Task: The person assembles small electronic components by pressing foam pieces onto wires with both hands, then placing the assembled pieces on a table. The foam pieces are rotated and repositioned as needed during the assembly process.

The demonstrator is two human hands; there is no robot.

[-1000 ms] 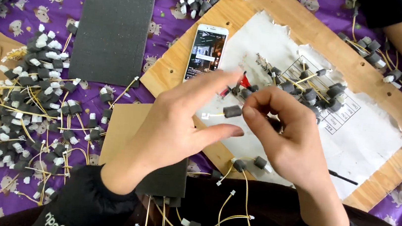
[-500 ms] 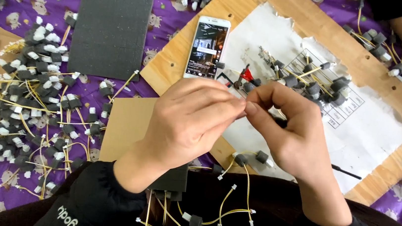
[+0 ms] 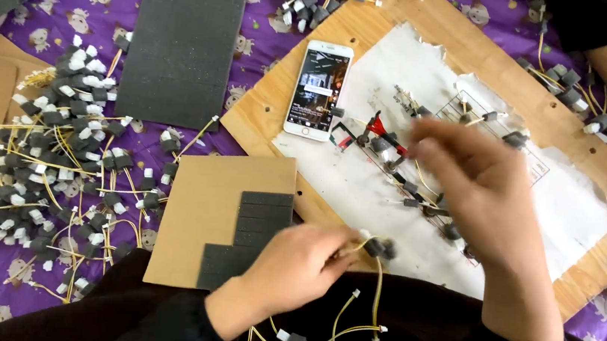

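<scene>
Your left hand [image 3: 293,267] pinches a yellow-wired foam-wrapped connector [image 3: 379,248] near your lap; your right hand [image 3: 478,189], blurred, fingers loosely spread, hovers over the wooden board [image 3: 264,114] jig.

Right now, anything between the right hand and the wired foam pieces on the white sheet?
Nothing visible. The right hand, blurred, hovers directly over the row of wired foam pieces on the white sheet. The left hand pinches a yellow-wired piece nearer the body.
</scene>
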